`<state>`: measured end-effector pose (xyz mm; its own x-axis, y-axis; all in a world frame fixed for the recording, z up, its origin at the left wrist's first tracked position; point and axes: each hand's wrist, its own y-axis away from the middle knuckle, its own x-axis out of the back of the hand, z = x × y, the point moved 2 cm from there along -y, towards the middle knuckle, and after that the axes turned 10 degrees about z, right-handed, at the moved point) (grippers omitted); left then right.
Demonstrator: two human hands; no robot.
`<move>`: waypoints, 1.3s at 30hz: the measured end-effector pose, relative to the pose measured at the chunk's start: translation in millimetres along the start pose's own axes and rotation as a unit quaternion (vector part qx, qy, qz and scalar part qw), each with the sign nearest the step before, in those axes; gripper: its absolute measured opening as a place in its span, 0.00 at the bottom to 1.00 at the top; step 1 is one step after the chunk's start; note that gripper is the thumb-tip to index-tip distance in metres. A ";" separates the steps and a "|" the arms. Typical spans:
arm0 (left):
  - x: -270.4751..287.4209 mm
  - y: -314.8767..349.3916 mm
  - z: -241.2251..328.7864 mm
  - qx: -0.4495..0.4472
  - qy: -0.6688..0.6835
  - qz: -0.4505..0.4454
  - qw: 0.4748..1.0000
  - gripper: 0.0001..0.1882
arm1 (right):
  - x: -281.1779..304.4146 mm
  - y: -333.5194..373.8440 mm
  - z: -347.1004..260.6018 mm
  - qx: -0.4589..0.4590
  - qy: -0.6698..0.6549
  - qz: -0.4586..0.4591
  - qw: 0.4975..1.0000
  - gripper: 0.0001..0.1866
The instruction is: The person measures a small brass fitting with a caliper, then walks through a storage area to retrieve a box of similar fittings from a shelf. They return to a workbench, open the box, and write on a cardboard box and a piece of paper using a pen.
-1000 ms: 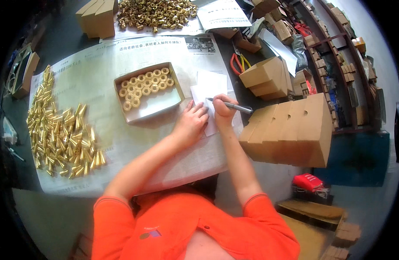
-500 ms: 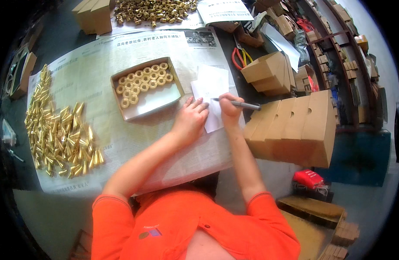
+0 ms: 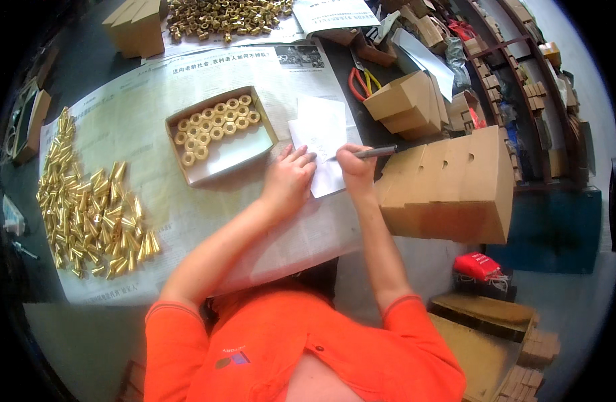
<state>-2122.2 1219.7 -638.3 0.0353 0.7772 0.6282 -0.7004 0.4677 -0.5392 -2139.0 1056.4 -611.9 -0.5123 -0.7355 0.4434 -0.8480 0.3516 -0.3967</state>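
My right hand (image 3: 357, 171) is closed around a dark pen (image 3: 378, 152), its tip on a white slip of paper (image 3: 321, 120) that bears faint pen marks. Flat beside the slip lies my left hand (image 3: 289, 181), fingers stretched out and the tips at the paper's left edge. Left of the paper stands a shallow open cardboard box (image 3: 238, 149). Rows of brass nuts (image 3: 214, 124) fill its far part, while the near right part shows bare bottom. A pile of brass cone-shaped fittings (image 3: 97, 214) lies at the far left.
Newspaper (image 3: 227, 248) covers the table. A heap of brass nuts (image 3: 227, 17) lies at the back. On the right are folded cardboard boxes (image 3: 448, 181), more cartons (image 3: 412, 104) and red-and-yellow-handled pliers (image 3: 361, 82). Shelving (image 3: 515, 67) stands beyond them.
The view has shifted slightly. My right hand still holds the pen on the paper, where more marks now show; the pen's angle has changed a little. My left hand stays by the paper.
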 end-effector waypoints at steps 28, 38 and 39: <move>1.6 -0.7 0.6 -0.002 -0.025 -0.007 1.000 0.11 | 14.0 23.3 -3.7 -0.038 0.030 0.054 0.997 0.07; 0.2 -3.0 -2.4 -0.010 -0.025 -0.001 1.000 0.11 | -17.8 -28.4 14.0 0.071 0.066 0.005 0.995 0.05; -0.5 -2.9 -1.7 -0.013 -0.021 -0.002 1.000 0.11 | -12.4 -31.2 19.2 0.082 0.082 0.010 0.993 0.05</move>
<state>-2118.9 1218.7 -638.0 0.0070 0.7573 0.6530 -0.6813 0.4816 -0.5512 -2103.6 1043.4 -620.4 -0.5550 -0.6212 0.5533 -0.8111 0.2562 -0.5258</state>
